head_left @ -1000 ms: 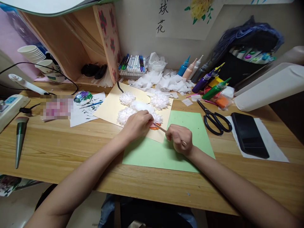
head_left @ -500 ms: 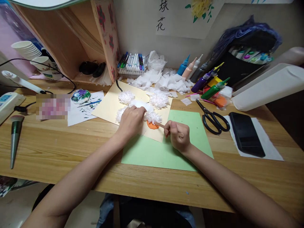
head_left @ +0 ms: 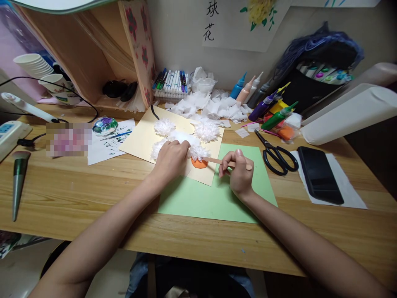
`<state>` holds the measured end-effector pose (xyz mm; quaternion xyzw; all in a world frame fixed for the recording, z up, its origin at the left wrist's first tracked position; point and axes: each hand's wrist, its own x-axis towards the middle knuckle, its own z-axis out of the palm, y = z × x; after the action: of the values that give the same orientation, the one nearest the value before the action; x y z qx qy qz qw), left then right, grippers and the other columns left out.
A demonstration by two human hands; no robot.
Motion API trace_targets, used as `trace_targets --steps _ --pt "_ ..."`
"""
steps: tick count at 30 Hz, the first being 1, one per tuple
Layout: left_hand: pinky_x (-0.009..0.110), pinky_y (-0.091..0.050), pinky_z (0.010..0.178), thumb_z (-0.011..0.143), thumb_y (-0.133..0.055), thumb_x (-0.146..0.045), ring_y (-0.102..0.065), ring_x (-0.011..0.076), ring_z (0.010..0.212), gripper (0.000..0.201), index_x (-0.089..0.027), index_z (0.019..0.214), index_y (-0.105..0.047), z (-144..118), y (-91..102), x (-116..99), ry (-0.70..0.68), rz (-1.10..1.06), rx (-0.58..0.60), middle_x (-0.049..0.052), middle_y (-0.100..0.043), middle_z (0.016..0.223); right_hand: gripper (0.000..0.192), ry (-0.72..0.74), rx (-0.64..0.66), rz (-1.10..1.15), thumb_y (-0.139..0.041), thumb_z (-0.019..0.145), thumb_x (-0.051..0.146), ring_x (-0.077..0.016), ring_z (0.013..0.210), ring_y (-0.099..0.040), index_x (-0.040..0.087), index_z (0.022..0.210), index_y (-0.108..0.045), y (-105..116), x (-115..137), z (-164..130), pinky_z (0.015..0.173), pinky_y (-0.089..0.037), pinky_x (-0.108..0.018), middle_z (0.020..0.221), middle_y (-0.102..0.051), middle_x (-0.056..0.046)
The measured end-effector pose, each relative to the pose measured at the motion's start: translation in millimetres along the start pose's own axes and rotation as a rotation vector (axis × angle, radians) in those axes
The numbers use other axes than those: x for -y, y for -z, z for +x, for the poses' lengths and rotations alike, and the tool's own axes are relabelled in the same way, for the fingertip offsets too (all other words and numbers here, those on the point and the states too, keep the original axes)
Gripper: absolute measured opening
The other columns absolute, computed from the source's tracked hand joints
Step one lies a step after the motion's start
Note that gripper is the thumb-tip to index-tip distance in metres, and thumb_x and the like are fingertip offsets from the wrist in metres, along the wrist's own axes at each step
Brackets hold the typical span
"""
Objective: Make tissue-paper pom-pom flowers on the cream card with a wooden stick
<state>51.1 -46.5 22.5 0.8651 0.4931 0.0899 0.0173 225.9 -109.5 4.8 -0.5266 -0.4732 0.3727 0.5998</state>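
Note:
My right hand [head_left: 240,174] is closed around a flat wooden craft stick [head_left: 214,160], whose far tip touches the edge of an orange clay piece [head_left: 199,163] by the white tissue tufts. My left hand [head_left: 172,159] rests with curled fingers over the middle of the cream paper [head_left: 139,138]; what its fingertips grip is hidden. Fluffy white tissue pompoms [head_left: 207,130] sit on the cream paper around that hand, one partly covered by it. Under the cream paper's near corner lies a green sheet [head_left: 198,203].
Black scissors [head_left: 276,155] and a phone [head_left: 321,174] on white paper lie to the right. Torn tissue [head_left: 214,105], a marker tray [head_left: 172,85] and paint bottles [head_left: 263,103] line the back. A makeup brush [head_left: 20,182] and paint palette [head_left: 105,126] are at left.
My right hand has shifted a little to the right and its hold on the craft stick has changed, so more of the stick shows. My left hand stays in place.

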Motion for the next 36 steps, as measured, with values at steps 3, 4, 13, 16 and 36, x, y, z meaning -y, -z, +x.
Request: trace_targets --steps 3,4,13,16,36 --pt "0.033 -0.037 0.070 0.089 -0.040 -0.015 -0.058 0.0222 0.076 0.026 -0.015 0.101 -0.063 -0.1 4.0 4.7 -0.031 -0.014 -0.004 0.010 -0.066 0.080 0.054 0.056 -0.022 -0.012 -0.034 0.092 0.046 -0.0094 0.034 -0.043 0.020 0.046 -0.048 4.5 -2.0 -2.9 0.037 -0.031 -0.025 0.037 -0.046 0.001" --pt "0.033 -0.038 0.070 0.089 -0.040 -0.015 -0.058 0.0221 0.078 0.027 -0.015 0.101 -0.064 -0.5 7.0 6.8 -0.041 -0.016 -0.011 0.009 -0.067 0.081 0.054 0.076 -0.030 -0.015 -0.034 0.092 0.045 -0.0094 0.034 -0.042 0.020 0.045 -0.048 6.2 -3.3 -3.8 0.037 -0.031 -0.025 0.037 -0.046 0.001" --pt "0.034 -0.034 0.071 0.078 -0.059 -0.025 -0.053 0.0245 0.087 0.012 -0.020 0.076 -0.070 -6.7 30.8 14.7 -0.087 0.005 0.186 0.006 -0.067 0.086 0.055 0.117 -0.065 -0.005 -0.034 0.091 0.047 -0.0107 0.034 -0.042 0.021 0.043 -0.049 12.7 -10.2 -2.5 0.037 -0.029 -0.028 0.036 -0.044 0.001" --pt "0.034 -0.033 0.071 0.078 -0.057 -0.024 -0.053 0.0232 0.086 0.014 -0.021 0.074 -0.069 -6.9 27.7 14.3 -0.116 -0.046 0.216 0.005 -0.067 0.083 0.055 0.126 -0.071 0.005 -0.034 0.091 0.047 -0.0111 0.034 -0.042 0.021 0.044 -0.049 13.2 -10.5 -2.2 0.037 -0.028 -0.028 0.036 -0.044 0.001" --pt "0.033 -0.040 0.073 0.085 -0.059 -0.028 -0.050 0.0196 0.081 0.012 -0.019 0.079 -0.063 -1.6 4.6 -11.2 -0.170 -0.370 -0.029 0.004 -0.060 0.082 0.051 0.687 0.205 -0.217 -0.025 0.095 0.029 -0.0106 0.039 -0.034 0.021 0.047 -0.041 29.0 0.6 -9.2 0.044 -0.028 -0.027 0.040 -0.040 0.001"
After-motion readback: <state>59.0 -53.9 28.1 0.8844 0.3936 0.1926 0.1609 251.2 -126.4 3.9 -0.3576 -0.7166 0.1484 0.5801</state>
